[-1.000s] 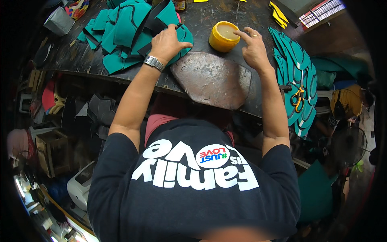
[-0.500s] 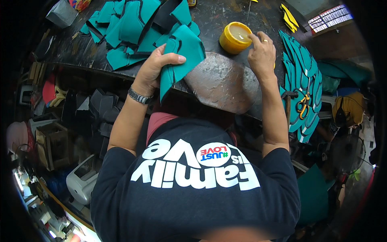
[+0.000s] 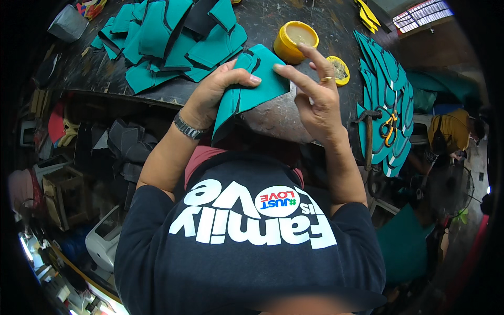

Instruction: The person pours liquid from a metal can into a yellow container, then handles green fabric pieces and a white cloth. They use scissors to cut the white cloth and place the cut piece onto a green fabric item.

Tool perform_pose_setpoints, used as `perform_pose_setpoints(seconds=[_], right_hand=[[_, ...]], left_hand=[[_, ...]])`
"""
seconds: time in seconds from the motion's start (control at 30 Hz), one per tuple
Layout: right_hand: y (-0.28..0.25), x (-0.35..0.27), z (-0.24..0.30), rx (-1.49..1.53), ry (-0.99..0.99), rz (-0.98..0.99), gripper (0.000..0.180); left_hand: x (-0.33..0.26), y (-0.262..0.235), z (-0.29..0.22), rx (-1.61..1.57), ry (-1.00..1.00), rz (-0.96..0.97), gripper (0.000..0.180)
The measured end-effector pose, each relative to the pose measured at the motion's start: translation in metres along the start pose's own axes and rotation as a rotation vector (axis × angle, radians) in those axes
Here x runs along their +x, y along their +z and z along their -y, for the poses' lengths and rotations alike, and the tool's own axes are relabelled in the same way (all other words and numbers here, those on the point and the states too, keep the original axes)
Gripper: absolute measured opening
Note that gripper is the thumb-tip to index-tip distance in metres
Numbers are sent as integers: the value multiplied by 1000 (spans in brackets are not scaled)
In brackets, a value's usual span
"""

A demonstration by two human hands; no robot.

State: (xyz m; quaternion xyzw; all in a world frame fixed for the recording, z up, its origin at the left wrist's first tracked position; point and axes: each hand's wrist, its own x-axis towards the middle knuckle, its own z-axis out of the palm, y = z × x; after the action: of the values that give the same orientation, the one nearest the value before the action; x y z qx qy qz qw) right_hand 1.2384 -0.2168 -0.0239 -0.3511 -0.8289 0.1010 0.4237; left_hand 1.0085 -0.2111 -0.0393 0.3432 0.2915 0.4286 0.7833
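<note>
A teal sheet piece with black-edged curved cut-outs [image 3: 262, 79] is pinched in my left hand [image 3: 215, 89], thumb on top, and hangs over the table's near edge. My right hand [image 3: 320, 102] holds nothing; its index fingertip is at the upper surface of that piece, and its fingers are spread. Just beyond the right hand stands an open yellow tub [image 3: 286, 50] of pale, cloudy paste. To its right lies a yellow lid [image 3: 344, 73] with dried, crusty residue. A worn stone slab [image 3: 278, 118] is partly hidden under the piece and the right hand.
Teal and black cut pieces [image 3: 157, 39] are heaped at the left of the dark table [image 3: 142, 94]. More teal pieces [image 3: 386, 68] overlap along the right edge, with orange-handled scissors [image 3: 388, 128] and a hammer [image 3: 369, 131] on them. Yellow pieces [image 3: 366, 16] lie at the back right.
My right hand has come left from the tub's rim to the teal piece, its fingers spreading. The yellow lid, mostly hidden before, now shows. My left hand still grips the piece.
</note>
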Motion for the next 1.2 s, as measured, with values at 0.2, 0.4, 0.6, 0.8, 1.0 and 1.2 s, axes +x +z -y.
perform_pose_setpoints(seconds=[0.2, 0.4, 0.6, 0.8, 1.0, 1.2], right_hand=[[9, -6, -11, -153, -35, -17, 76], [7, -8, -19, -22, -65, 6, 72], [-7, -24, -27, 88, -175, 91, 59], [-25, -27, -120, -366, 306, -179, 82], [-18, -48, -175, -666, 567, -19, 106], [-102, -74, -150, -949, 413, -244, 105]], left_hand=[[-2, 5, 0, 62, 1, 20, 34], [-4, 6, 2, -15, 4, 5, 32], [-2, -14, -1, 18, -51, -102, 16], [-4, -22, -2, -115, 26, -1, 32], [-1, -14, 21, -3, -1, -89, 39], [-5, -20, 14, -88, 3, -59, 40]])
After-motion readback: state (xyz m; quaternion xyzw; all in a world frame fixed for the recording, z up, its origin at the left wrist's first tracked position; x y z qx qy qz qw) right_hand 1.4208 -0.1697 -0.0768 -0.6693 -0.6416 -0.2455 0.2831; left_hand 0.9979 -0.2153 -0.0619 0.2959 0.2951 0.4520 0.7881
